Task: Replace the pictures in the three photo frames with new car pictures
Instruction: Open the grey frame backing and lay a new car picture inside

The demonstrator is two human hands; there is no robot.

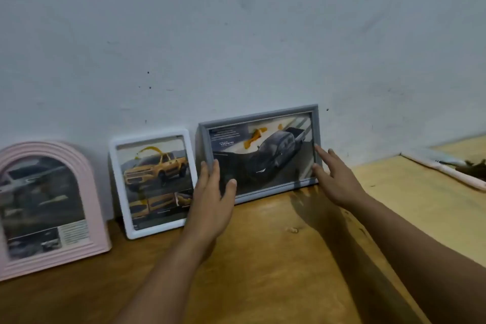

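Observation:
Three photo frames lean against the wall on a wooden table (263,258). The grey landscape frame (259,116) on the right shows a dark pickup truck. My left hand (210,200) rests flat against its left edge, thumb on the glass. My right hand (334,176) touches its right edge with fingers spread. Neither hand wraps around the frame. The white frame (119,181) in the middle holds a yellow pickup picture. At the far left a pink arched frame (92,192) holds a grey car picture.
A pale plastered wall (236,34) stands right behind the frames. At the far right lies another pink and white frame (444,169) flat on the table, with dark dried bits in it. Bare wood stretches in front of the frames.

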